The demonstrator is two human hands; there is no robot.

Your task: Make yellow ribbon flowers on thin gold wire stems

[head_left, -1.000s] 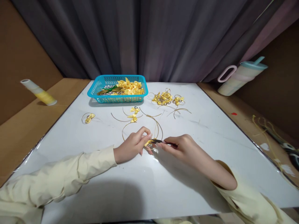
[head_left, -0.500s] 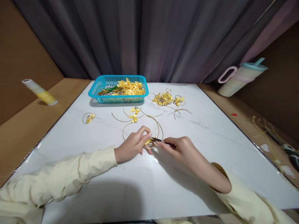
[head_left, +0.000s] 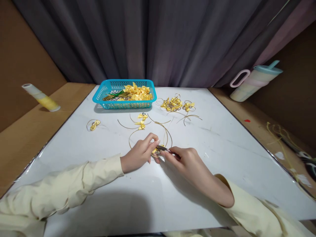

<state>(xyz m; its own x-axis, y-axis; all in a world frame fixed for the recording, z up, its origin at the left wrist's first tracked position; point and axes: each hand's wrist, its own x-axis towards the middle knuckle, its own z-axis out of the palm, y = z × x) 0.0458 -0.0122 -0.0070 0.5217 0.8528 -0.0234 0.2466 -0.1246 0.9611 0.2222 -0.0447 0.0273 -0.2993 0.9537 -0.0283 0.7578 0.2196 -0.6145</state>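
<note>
At the middle of the white table, my left hand [head_left: 142, 149] pinches a small yellow bow [head_left: 154, 150] with a silver bead and thin gold wire. The wire's loop [head_left: 170, 133] curves up behind the fingers. My right hand [head_left: 186, 161] is closed round a slim dark pointed tool [head_left: 163, 148]; its tip touches or lies just beside the bow at my left fingertips. Whether its jaws are apart is too small to tell. Beyond my hands lie two yellow bows [head_left: 142, 124] among loose curved gold wires [head_left: 127, 125].
A blue basket [head_left: 124, 105] with yellow bows and silver pieces stands at the back. Wired bows are piled [head_left: 172, 104] right of it; a single wired bow [head_left: 94, 125] lies left. A spool [head_left: 40, 97], a lidded cup [head_left: 251, 82] and scissors [head_left: 309, 164] are at the sides.
My right hand has shifted slightly left and down, bringing the dark tool further over the bow. My left hand stays almost where it was, still pinching the bow.
</note>
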